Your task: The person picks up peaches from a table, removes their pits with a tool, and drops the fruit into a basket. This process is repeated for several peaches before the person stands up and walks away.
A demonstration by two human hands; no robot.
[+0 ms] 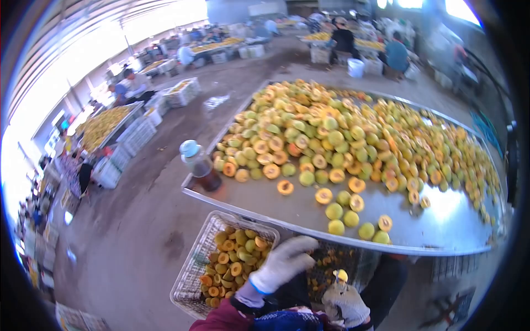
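Note:
My left hand [284, 263], in a whitish glove, is over the right side of a white plastic crate [190, 270] full of halved fruit [234, 267]. Its fingers are spread, with nothing visible between them. Lower right, my right hand [345, 303], also gloved, is closed on a small yellow fruit piece [341, 275] at its fingertips. Beyond both hands stands a metal table [265, 204] with a large heap of green and orange fruit [331, 132], many pieces cut open. Several pieces lie apart from the heap near the table's front edge.
A bottle of dark liquid with a light blue lid [204, 168] stands at the table's left corner. Between my hands, under the table edge, is more fruit [331, 258]. Farther off, several people sit at other fruit tables [107, 127] among crates [135, 135].

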